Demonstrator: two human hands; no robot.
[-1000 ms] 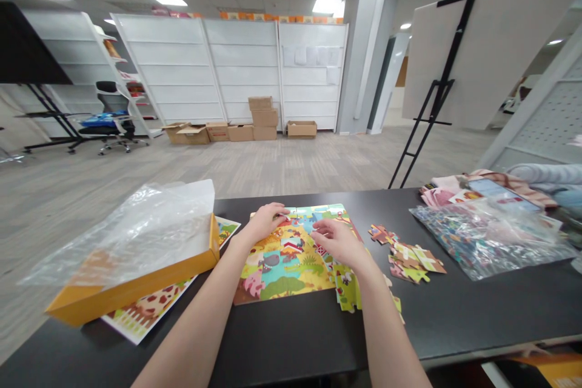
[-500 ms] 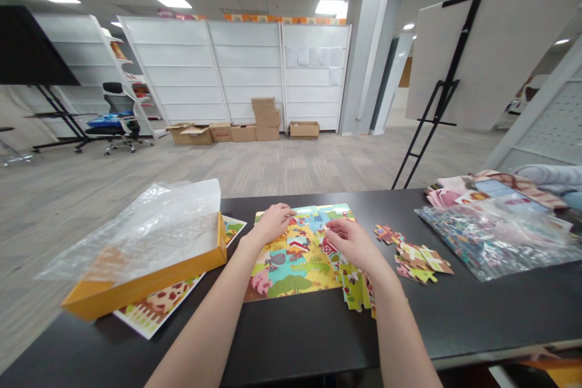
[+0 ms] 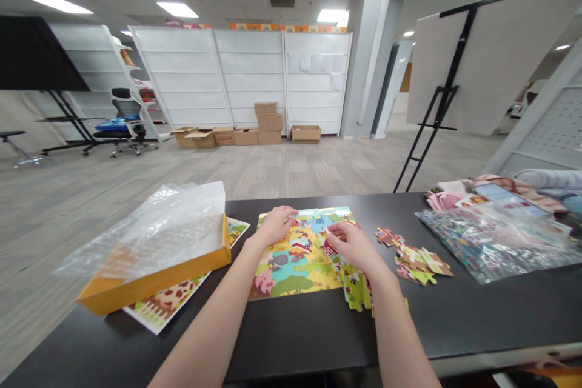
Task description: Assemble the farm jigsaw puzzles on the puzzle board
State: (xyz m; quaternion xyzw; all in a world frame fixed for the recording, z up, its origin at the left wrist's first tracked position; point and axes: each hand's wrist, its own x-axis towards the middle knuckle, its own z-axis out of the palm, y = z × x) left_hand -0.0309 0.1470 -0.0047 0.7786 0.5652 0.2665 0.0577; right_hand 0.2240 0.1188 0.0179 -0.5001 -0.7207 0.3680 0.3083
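Note:
A colourful animal jigsaw puzzle [image 3: 291,260] lies on the black table in front of me, with many pieces laid in its picture. My left hand [image 3: 276,225] rests on its upper left part, fingers stretched out and holding nothing I can see. Over the right side is my right hand [image 3: 348,241], thumb and fingers pinched together on a puzzle piece at the barn picture [image 3: 330,248]; the hand partly hides it. Green puzzle pieces [image 3: 357,291] lie by the puzzle's lower right edge, partly under my right wrist. Farther right sits a pile of loose puzzle pieces [image 3: 418,262].
At left, a yellow open box [image 3: 159,282] with clear plastic wrap [image 3: 150,230] stands on a printed picture sheet [image 3: 166,309]. A plastic bag of small pieces [image 3: 491,242] and folded cloths [image 3: 513,185] lie at right. An easel board [image 3: 486,54] stands beyond the table.
The camera view has shifted slightly, so the scene sits a little lower and to the right. Both hands stay at nearly the same spots on the puzzle.

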